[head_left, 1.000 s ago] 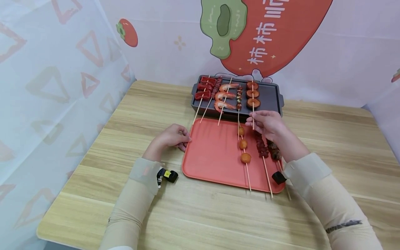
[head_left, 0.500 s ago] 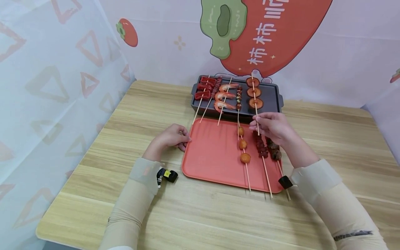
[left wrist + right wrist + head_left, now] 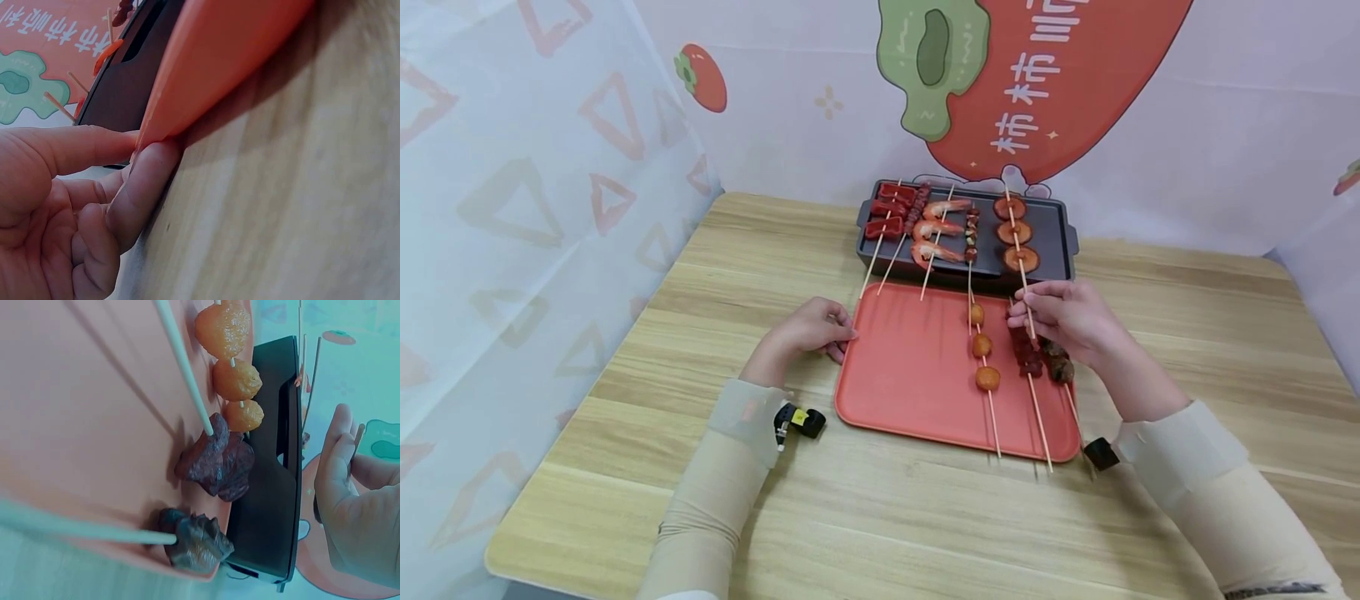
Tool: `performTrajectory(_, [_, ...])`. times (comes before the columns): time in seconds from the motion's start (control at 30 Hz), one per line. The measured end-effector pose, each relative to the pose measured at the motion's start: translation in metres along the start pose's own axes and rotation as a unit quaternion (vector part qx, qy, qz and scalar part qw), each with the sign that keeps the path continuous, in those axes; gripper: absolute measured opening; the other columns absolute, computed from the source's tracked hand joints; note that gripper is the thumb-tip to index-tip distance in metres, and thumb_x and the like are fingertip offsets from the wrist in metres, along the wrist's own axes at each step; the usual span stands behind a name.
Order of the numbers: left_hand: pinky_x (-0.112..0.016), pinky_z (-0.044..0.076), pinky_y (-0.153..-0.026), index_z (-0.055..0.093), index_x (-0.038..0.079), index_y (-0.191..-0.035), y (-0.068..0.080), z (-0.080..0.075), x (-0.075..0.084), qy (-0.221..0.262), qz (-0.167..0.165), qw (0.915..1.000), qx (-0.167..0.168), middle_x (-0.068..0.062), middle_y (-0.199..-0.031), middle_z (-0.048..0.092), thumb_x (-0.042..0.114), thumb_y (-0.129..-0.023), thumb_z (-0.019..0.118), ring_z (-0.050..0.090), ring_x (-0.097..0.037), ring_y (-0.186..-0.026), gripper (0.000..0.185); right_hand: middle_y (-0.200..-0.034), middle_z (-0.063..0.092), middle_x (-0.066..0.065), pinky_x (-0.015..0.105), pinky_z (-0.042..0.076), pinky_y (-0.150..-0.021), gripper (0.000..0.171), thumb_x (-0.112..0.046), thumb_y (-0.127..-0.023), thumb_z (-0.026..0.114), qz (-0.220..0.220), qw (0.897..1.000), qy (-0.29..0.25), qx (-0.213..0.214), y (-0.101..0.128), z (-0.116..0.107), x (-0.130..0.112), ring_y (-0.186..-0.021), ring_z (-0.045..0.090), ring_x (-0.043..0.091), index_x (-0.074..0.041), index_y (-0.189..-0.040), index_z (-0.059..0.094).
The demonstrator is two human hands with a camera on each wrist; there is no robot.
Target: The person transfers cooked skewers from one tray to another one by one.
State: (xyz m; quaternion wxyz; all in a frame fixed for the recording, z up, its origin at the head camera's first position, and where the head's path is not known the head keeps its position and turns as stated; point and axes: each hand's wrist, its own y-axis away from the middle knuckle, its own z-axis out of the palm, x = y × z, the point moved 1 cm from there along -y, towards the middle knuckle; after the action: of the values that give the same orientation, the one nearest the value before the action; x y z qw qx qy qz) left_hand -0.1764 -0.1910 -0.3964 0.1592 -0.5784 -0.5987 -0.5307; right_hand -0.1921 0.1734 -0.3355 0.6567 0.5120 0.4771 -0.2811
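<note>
8 skewers [image 3: 1017, 237]: 4 on 1 grill [image 3: 1051, 242], 3 on 1 tray [image 3: 910, 367], 1 held. On them, 3 shrimp [image 3: 938, 230], 3 balls [image 3: 982, 345], 3 round slices [image 3: 1015, 232], 3 bright red pieces [image 3: 889, 208]. 2 hands [image 3: 812, 327] [image 3: 1066, 318], 2 wrist cameras [image 3: 809, 423] [image 3: 1102, 453], 1 table [image 3: 865, 525].

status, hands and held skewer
Left hand pinching red tray edge. Right hand holding skewer of round slices above black grill, contact unclear. No obstruction seen.

Coral-red tray [image 3: 910, 367], pale wood-grained table [image 3: 880, 517]

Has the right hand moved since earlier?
Yes: against the dark grill in the head view, the right hand has shifted rightward and down the picture.
</note>
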Motion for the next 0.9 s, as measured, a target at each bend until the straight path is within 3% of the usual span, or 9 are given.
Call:
performTrajectory(0.33, [-0.02,0.041,-0.049,0.06,-0.002,-0.099,0.001,0.0,0.002,-0.001,-0.002,1.0,-0.004,-0.001,-0.071,0.063,0.011,-0.097,0.061,0.066,-0.01,-0.055,0.013,-0.085,0.073,-0.003,0.02,0.058,-0.077,0.041,-0.016,-0.105,0.047,0.002,1.0,0.008,0.004,0.014,-0.007,0.01,-0.08,0.074,0.008,0.012,-0.134,0.04])
performTrajectory(0.63, [-0.022,0.042,-0.051,0.059,-0.002,-0.099,0.0,-0.002,0.001,-0.001,0.0,1.0,-0.005,-0.002,-0.07,0.066,0.012,-0.097,0.061,0.066,-0.011,-0.056,0.014,-0.084,0.074,0.001,0.02,0.058,-0.072,0.015,-0.01,-0.103,0.053,-0.022,0.999,-0.028,-0.029,0.03,-0.014,0.027,-0.08,0.075,0.012,-0.001,-0.11,0.062])
performTrajectory(0.9, [-0.021,0.042,-0.049,0.059,-0.001,-0.098,-0.002,-0.001,-0.002,0.005,0.001,1.0,-0.007,-0.001,-0.069,0.065,0.012,-0.097,0.061,0.066,-0.011,-0.056,0.012,-0.086,0.074,0.001,0.021,0.058,-0.073,0.021,-0.013,-0.103,0.054,-0.019,0.999,-0.01,-0.037,0.044,-0.014,0.042,-0.082,0.075,0.012,0.003,-0.116,0.058])
